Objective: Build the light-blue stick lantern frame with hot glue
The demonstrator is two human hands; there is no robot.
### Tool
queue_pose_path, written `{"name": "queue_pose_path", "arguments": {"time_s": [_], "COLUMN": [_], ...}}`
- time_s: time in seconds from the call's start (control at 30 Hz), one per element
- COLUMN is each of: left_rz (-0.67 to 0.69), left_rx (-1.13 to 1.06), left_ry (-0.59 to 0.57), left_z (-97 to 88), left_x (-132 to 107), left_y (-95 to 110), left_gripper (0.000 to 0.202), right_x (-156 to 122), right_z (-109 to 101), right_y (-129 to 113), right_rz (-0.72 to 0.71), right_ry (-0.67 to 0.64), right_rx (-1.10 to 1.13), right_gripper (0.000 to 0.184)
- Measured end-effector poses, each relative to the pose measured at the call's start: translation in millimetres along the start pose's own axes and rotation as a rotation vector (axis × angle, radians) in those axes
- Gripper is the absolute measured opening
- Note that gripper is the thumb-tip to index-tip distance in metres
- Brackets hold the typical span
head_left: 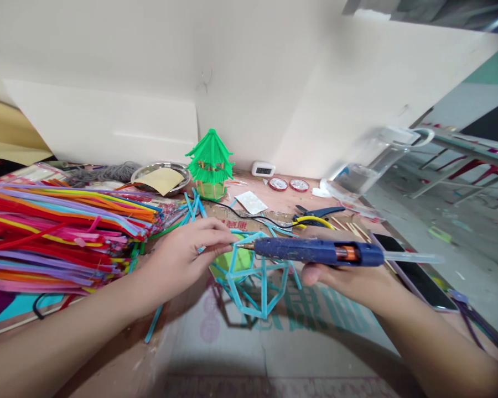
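Note:
My right hand (327,271) is wrapped round a dark blue hot glue gun (299,250), with a clear glue stick (415,257) sticking out of its back end. The gun's metal nozzle points left and is at the upper left corner of a light blue pipe-cleaner frame (264,293). At that same corner the fingertips of my left hand (195,249) are pinched together on the frame. The frame is an open cage of several straight struts. Behind its left side shows a flat yellow-green piece (236,257), partly hidden by my fingers.
Pipe cleaners (58,237) in many colours are heaped at the left. At the back stand a green pipe-cleaner pavilion (211,166), a metal bowl (186,179) and a small clock (263,168). Pliers (319,212), a phone (419,279) and a clear jug (365,166) lie rightward.

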State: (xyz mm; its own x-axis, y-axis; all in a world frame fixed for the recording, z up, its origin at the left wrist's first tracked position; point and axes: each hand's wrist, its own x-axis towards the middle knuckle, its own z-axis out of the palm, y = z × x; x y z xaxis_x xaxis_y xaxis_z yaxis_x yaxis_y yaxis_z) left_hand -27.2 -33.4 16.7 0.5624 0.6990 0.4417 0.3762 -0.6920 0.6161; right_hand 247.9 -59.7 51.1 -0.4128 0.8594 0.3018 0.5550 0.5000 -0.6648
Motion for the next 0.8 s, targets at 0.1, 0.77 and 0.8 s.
{"name": "queue_pose_path", "arguments": {"time_s": [0.1, 0.77, 0.8], "left_rz": [0.001, -0.011, -0.017], "left_rx": [-0.003, -0.016, -0.015], "left_ry": [-0.006, 0.030, 0.030], "left_z": [0.1, 1.8, 1.9], "left_x": [0, 2, 2], "left_y": [0, -1, -1], "left_gripper": [0.020, 0.020, 0.019], "right_x": [-1, -1, -1], "right_z": [1, -5, -5], "right_y": [1, -2, -3], "right_rz": [0.003, 0.005, 0.021], "right_ry": [0.006, -0.037, -0.056], "right_rx": [0.017, -0.061, -0.062], "right_gripper": [0.050, 0.048, 0.049]}}
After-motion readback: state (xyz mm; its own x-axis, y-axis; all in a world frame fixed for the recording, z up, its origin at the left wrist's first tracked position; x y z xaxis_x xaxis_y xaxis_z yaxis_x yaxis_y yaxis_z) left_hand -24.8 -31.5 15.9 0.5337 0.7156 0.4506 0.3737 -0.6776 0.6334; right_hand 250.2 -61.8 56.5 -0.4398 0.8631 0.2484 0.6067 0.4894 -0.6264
